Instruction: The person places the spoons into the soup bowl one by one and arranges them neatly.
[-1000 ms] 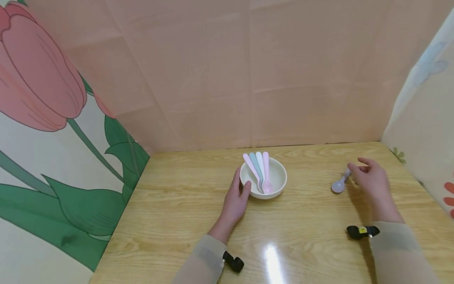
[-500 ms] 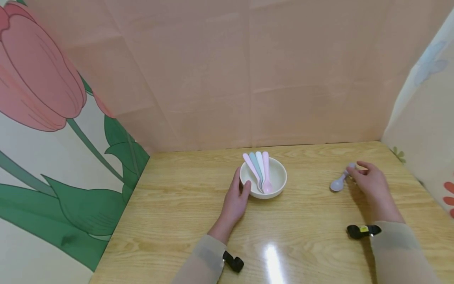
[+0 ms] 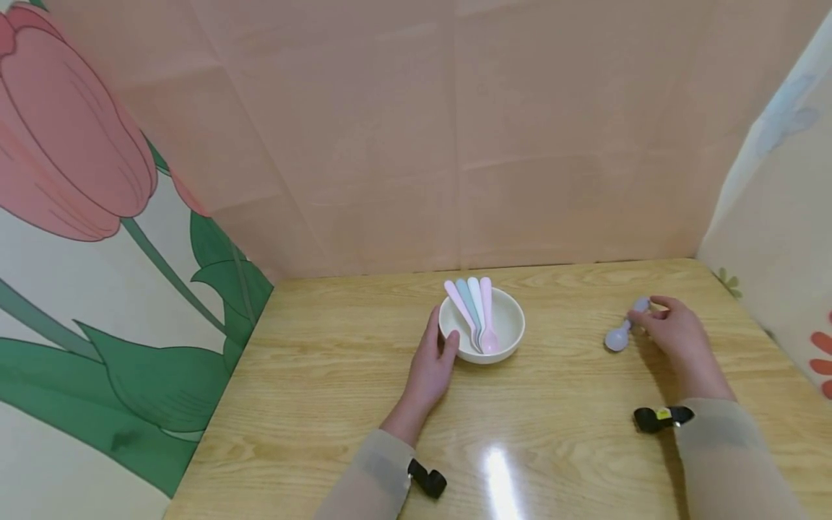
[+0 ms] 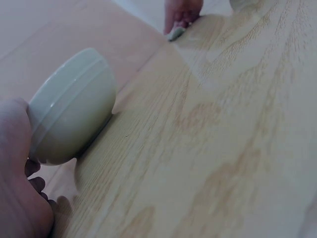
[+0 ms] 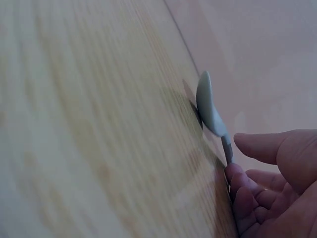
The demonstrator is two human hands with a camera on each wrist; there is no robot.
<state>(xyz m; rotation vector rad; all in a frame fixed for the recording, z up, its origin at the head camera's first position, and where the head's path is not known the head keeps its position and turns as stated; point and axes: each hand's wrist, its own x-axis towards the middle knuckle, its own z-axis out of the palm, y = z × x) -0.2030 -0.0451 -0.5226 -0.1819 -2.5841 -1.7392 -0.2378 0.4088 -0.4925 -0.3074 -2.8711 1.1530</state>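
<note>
A white bowl (image 3: 513,328) stands upright on the table, its outer wall (image 4: 74,109) large in the left wrist view. Inside lean several small utensils (image 3: 477,310) with pink, teal and white handles; their heads overlap. My left hand (image 3: 432,365) holds the bowl's left side, thumb at the rim and fingers along the outside. To the right lies a lavender spoon (image 3: 617,339); its bowl end (image 5: 207,106) points away from my right hand (image 3: 679,336). The thumb and fingertips (image 5: 233,171) of that hand close about the spoon's handle, partly hiding it.
The wooden table (image 3: 325,404) ends at a pinkish backdrop (image 3: 364,180) behind. A wall with printed tulips (image 3: 78,130) rises at the left, a pale wall (image 3: 786,238) at the right. Each sleeve carries a small black wrist camera (image 3: 653,419).
My right hand has shifted slightly left along the spoon's handle, and more of the handle's end shows beyond the fingers. The spoon has moved a touch. My left hand and the bowl stay put.
</note>
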